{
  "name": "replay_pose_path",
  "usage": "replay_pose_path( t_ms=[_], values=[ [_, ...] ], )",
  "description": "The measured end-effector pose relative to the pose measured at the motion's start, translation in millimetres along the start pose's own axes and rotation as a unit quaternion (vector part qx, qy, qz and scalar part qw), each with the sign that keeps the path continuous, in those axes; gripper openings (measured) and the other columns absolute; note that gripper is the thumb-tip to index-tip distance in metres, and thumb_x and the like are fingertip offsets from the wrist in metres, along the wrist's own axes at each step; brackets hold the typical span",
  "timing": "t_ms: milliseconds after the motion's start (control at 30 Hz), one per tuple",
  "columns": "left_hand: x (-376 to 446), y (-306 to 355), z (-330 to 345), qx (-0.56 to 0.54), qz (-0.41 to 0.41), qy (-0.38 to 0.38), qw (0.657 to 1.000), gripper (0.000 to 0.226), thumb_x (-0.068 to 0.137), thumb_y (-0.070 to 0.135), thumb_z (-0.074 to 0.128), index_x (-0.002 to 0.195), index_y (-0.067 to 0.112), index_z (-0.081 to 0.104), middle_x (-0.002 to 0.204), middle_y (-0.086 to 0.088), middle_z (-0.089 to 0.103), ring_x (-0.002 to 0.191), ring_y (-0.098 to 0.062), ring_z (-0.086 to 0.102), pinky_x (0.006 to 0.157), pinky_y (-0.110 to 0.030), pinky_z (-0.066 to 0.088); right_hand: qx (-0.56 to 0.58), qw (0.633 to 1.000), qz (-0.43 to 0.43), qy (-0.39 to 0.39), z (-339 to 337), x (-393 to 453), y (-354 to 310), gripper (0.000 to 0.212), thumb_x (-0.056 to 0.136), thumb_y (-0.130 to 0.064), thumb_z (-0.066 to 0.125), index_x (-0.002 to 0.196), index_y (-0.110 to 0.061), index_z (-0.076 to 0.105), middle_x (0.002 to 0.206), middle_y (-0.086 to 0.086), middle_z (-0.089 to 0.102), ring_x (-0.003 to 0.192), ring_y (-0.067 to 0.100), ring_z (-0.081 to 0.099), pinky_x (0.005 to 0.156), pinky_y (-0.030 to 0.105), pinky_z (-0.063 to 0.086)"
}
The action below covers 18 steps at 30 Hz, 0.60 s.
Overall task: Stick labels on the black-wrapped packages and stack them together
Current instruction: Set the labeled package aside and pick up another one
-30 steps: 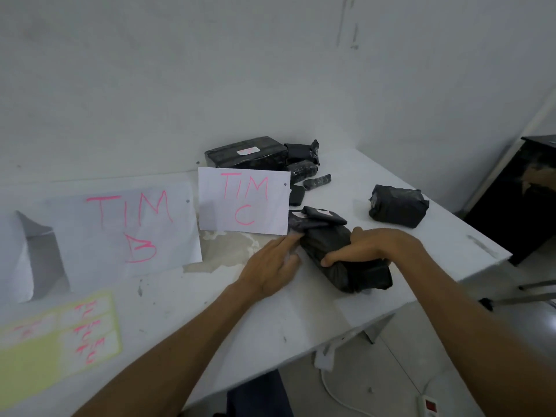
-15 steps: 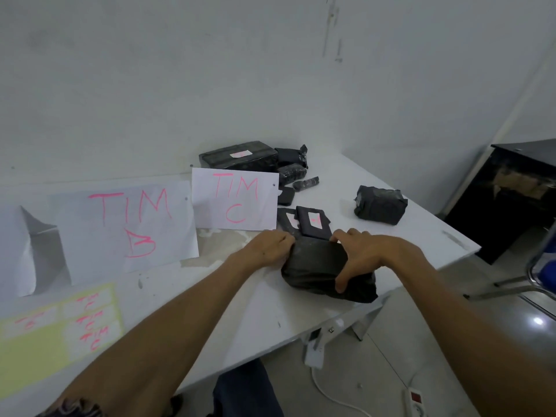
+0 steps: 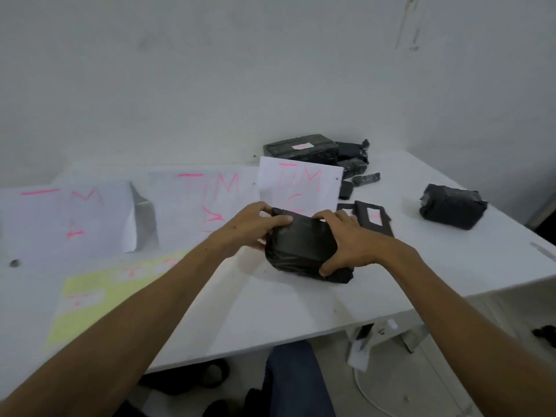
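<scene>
Both hands clamped on one black-wrapped package (image 3: 302, 248), held just over the white counter (image 3: 270, 308) near its front edge. Left hand (image 3: 251, 228) curled round the package's far left corner, thumb laid across the top. Right hand (image 3: 346, 240) wrapped over the right side, thumb hooked under the near end. Glossy, wrinkled black plastic, soft rounded block, loose crumpled tail at the near right corner; no label seen on the upward face. Just behind the right hand, flat black packet (image 3: 373, 216) with a white label. Further right, well apart, another bulky black parcel (image 3: 452, 209). At the back by the wall, pile of black packages (image 3: 304, 147), top one labelled. Behind the held package, propped sheet marked TIM C (image 3: 301, 185) in pink
</scene>
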<state>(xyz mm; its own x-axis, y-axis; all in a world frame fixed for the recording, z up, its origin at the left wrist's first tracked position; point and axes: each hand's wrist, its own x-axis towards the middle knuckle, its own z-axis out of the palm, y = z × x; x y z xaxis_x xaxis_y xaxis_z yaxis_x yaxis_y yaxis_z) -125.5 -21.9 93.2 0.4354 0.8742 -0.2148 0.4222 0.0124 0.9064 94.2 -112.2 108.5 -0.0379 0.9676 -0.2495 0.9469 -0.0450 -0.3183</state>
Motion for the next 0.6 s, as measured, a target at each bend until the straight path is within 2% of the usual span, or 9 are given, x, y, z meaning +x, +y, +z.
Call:
replay_pose_path(
  t_ms=[133, 233, 333, 433, 533, 600],
  values=[
    [-25.6, -27.6, -43.0, 0.035, -0.008, 0.032, 0.999, 0.041, 0.085, 0.046, 0.076, 0.109, 0.016, 0.062, 0.096, -0.009, 0.073, 0.079, -0.020, 0.074, 0.063, -0.033, 0.063, -0.029, 0.998, -0.058, -0.024, 14.1, 17.0, -41.0, 0.107, 0.065, -0.041, 0.090, 0.145, -0.037, 0.020, 0.140, -0.003, 0.030, 0.130, 0.021, 0.030, 0.100, 0.046, 0.048],
    [-45.3, -44.9, -68.1, 0.182, 0.018, 0.063, 0.981, 0.044, 0.081, 0.059, 0.073, 0.102, 0.021, 0.067, 0.083, 0.001, 0.075, 0.074, -0.011, 0.073, 0.065, -0.031, 0.062, -0.057, 0.994, -0.083, -0.052, 23.0, 25.4, -65.0, 0.107, 0.064, -0.039, 0.090, 0.145, -0.036, 0.021, 0.137, -0.004, 0.029, 0.130, 0.021, 0.029, 0.100, 0.046, 0.049],
    [-65.0, -56.4, -91.2, 0.267, 0.022, 0.102, 0.958, 0.046, 0.077, 0.071, 0.068, 0.095, 0.028, 0.070, 0.086, 0.010, 0.071, 0.080, -0.008, 0.066, 0.071, -0.029, 0.055, -0.096, 0.989, -0.085, -0.074, 29.0, 30.9, -80.1, 0.109, 0.064, -0.038, 0.090, 0.147, -0.035, 0.020, 0.141, -0.003, 0.027, 0.134, 0.022, 0.027, 0.100, 0.046, 0.049],
    [-85.8, -71.9, -120.1, 0.283, 0.018, 0.112, 0.952, 0.034, 0.084, 0.060, 0.069, 0.092, 0.027, 0.071, 0.082, 0.009, 0.073, 0.079, -0.008, 0.067, 0.066, -0.024, 0.050, -0.131, 0.984, -0.070, -0.102, 33.8, 35.9, -91.1, 0.117, 0.063, -0.044, 0.091, 0.152, -0.035, 0.016, 0.150, -0.001, 0.025, 0.140, 0.026, 0.026, 0.106, 0.050, 0.046],
    [-108.1, -92.8, -150.4, 0.316, 0.000, 0.108, 0.942, 0.016, 0.087, 0.044, 0.072, 0.093, 0.030, 0.073, 0.082, 0.010, 0.073, 0.081, -0.007, 0.069, 0.066, -0.021, 0.051, -0.118, 0.983, -0.082, -0.114, 38.4, 37.5, -106.1, 0.127, 0.058, -0.060, 0.090, 0.156, -0.038, 0.012, 0.158, -0.002, 0.019, 0.146, 0.027, 0.021, 0.113, 0.053, 0.038],
    [-122.5, -105.8, -167.2, 0.326, -0.012, 0.110, 0.939, 0.009, 0.086, 0.037, 0.075, 0.092, 0.030, 0.074, 0.083, 0.011, 0.072, 0.081, -0.008, 0.070, 0.065, -0.020, 0.053, -0.085, 0.986, -0.117, -0.086, 41.9, 34.5, -122.8, 0.120, 0.061, -0.067, 0.085, 0.156, -0.038, 0.017, 0.159, -0.005, 0.019, 0.148, 0.025, 0.018, 0.118, 0.054, 0.028]
  ],
)
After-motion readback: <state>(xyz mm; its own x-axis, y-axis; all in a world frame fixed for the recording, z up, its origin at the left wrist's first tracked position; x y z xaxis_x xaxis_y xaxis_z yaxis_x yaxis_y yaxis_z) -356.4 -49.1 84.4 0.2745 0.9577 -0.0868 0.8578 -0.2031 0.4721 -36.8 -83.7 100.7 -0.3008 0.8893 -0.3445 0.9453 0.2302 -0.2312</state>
